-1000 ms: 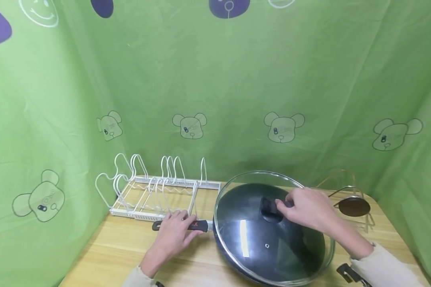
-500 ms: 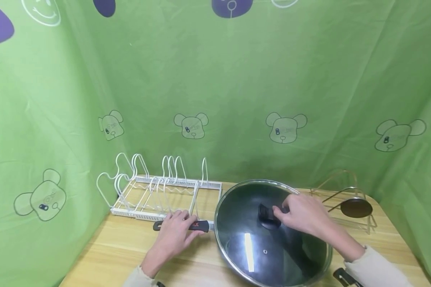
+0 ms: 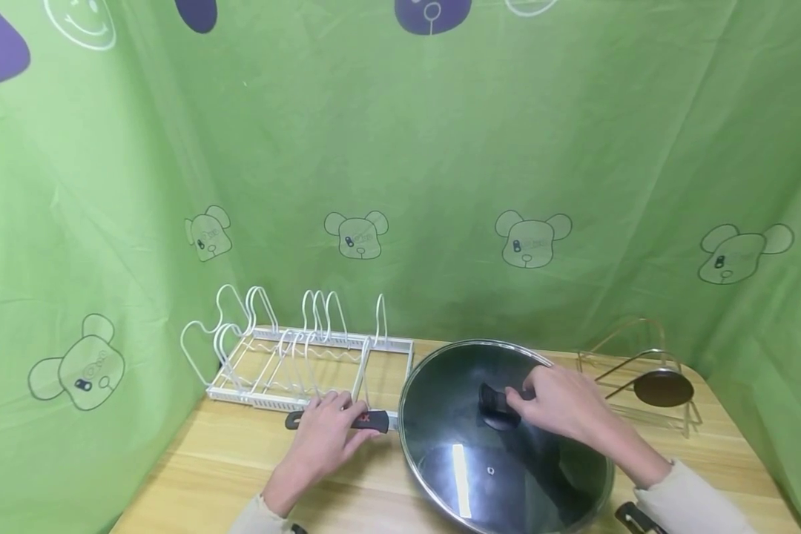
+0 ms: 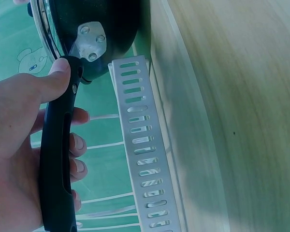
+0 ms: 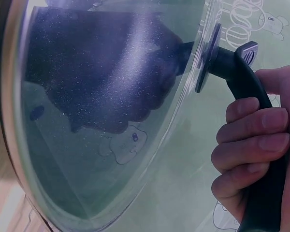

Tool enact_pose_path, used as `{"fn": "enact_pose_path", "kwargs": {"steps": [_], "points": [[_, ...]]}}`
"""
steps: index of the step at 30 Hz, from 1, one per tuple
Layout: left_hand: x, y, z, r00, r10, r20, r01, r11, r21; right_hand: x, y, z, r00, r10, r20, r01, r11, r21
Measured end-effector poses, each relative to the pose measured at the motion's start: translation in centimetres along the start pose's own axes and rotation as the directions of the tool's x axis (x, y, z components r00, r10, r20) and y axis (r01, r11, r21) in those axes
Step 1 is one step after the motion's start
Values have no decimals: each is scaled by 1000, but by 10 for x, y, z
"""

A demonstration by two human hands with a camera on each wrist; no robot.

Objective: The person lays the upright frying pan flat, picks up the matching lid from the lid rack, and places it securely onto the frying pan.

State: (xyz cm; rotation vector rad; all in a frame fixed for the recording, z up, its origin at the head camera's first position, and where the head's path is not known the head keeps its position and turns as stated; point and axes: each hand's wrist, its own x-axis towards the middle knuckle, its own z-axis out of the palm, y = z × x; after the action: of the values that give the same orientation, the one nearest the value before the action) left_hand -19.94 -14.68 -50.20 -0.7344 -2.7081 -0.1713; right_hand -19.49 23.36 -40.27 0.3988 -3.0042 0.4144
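Note:
A dark frying pan (image 4: pixel 121 29) stands on the table, its black handle (image 4: pixel 58 154) pointing left. My left hand (image 3: pixel 323 437) grips that handle, fingers curled beneath it and thumb along the top in the left wrist view. Over the pan lies a round glass lid (image 3: pixel 454 400) with a metal rim and a small steam hole. My right hand (image 3: pixel 561 400) holds the lid's black knob handle (image 5: pixel 261 179), four fingers wrapped round it in the right wrist view. The lid's rim appears seated on the pan in the head view.
A white wire rack (image 3: pixel 307 363) with upright loops stands behind my left hand. At the back right is a thin wire stand (image 3: pixel 641 363) with a dark round disc (image 3: pixel 664 387). A black clip-like piece (image 3: pixel 634 515) shows by the right sleeve. Green curtain (image 3: pixel 440 163) surrounds the wooden table (image 3: pixel 240 452).
My right hand has lowered the glass lid onto the pan; the gap at its rim has closed. My left hand keeps its grip on the pan handle.

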Motion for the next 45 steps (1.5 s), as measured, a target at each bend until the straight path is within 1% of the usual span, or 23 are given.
{"fn": "enact_pose_path", "kwargs": {"steps": [8,13,18,26,35,45], "points": [[1,-1,1,1000,4,-13,-4,1000,5,2,3,4,1000,12,-2,-12,1000,10],[1,0,1,1000,4,-6,-4,1000,0,3,4,6,1000,18,-2,-18,1000,17],[1,0,3,1000,-1,3,1,1000,-1,2,5,7,1000,12,-7,-12,1000,23],[0,0,3,1000,1,-2,-1,1000,-12,4,8,9,1000,0,-5,1,1000,26],[2,0,2,1000,8,-4,-8,1000,-1,8,11,11,1000,-3,-4,3,1000,31],[1,-1,2,1000,4,-7,-4,1000,-4,10,9,10,1000,-20,6,20,999,26]]}}
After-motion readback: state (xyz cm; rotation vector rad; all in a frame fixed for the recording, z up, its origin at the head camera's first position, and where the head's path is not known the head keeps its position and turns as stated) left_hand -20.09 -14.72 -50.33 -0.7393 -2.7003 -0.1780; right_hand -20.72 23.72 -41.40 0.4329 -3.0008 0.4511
